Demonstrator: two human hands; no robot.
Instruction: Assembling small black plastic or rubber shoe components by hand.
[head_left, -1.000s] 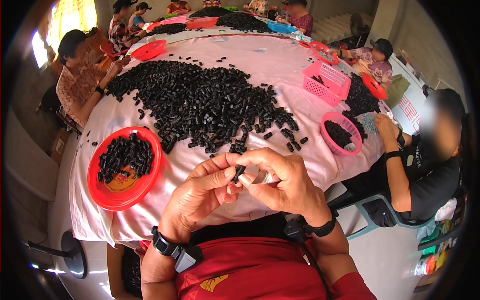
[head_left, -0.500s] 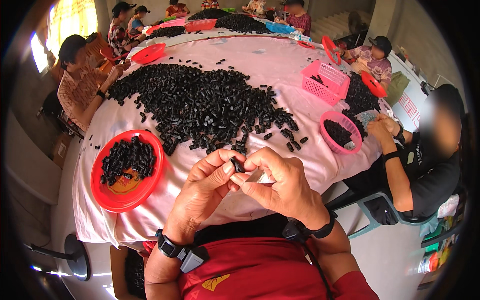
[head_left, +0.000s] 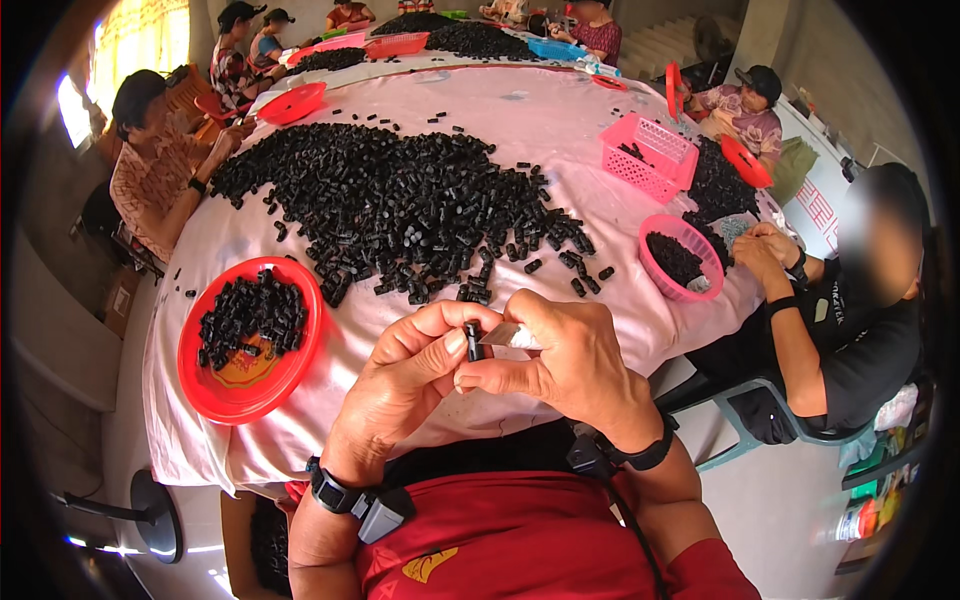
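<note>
My left hand (head_left: 400,370) pinches a small black cylindrical plastic piece (head_left: 473,342) between thumb and fingers, holding it nearly upright above the near table edge. In my right hand (head_left: 590,365) is a flat metal blade (head_left: 497,336) with a whitish wrapped end. The blade's tip touches or lies right beside the piece; which of the two I cannot tell. My right thumb sits just under the piece. Beyond my hands spreads a big heap of similar black pieces (head_left: 380,200). A red plastic basin (head_left: 195,392) with more of them stands to the left.
Pink cloth (head_left: 560,420) covers the table. On the right are a round pink basket (head_left: 690,292) of black pieces and a square pink basket (head_left: 640,180). A co-worker in black (head_left: 850,370) sits close on the right; several others work around the table. A red plate (head_left: 292,104) lies far left.
The black piece has turned from tilted to nearly upright in my left fingers. My right hand has shifted, its thumb lower and the blade now across at the piece's side.
</note>
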